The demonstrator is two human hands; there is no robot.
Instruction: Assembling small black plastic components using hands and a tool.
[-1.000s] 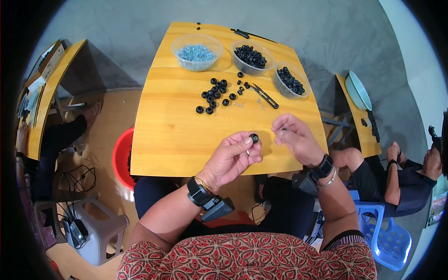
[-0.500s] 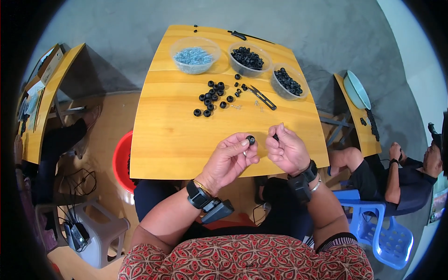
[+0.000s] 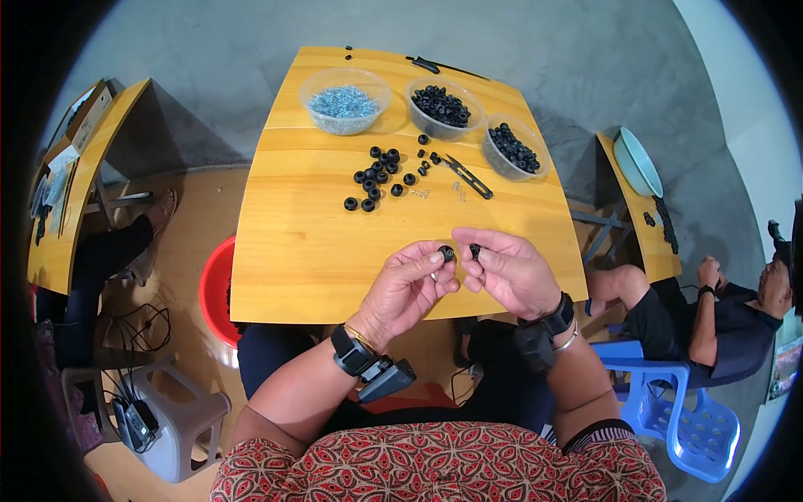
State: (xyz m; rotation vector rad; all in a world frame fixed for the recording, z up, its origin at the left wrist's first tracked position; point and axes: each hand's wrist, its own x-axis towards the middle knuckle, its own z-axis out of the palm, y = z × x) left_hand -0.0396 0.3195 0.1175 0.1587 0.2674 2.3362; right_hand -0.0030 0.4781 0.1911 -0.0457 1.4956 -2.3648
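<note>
Over the near part of the wooden table (image 3: 318, 276), a round black piece (image 3: 447, 253) is pinched between the thumb and forefinger of the left hand (image 3: 408, 280), and a smaller black piece (image 3: 475, 251) is pinched by the fingertips of the right hand (image 3: 512, 274). Either could be dropped onto the table, or past its near edge, if a pinch were loosened; the smaller one is judged the likelier to be lost, since little of it can be gripped. If the hands were bumped, both pieces could be knocked free above the table. The remaining left fingers are loosely curled, the palm half open; the right forefinger is held fairly straight. A narrow gap is left between the two pieces.

Around the table's middle, loose black balls (image 3: 381, 176) are clustered, and to the right of the table's middle black snips (image 3: 473, 181) are laid, by whose points a reaching hand could be pricked. Toward the table's far edge, three clear bowls (image 3: 345, 128) are set. Beside the table's left edge, a red basin (image 3: 209, 289) is partly hidden.
</note>
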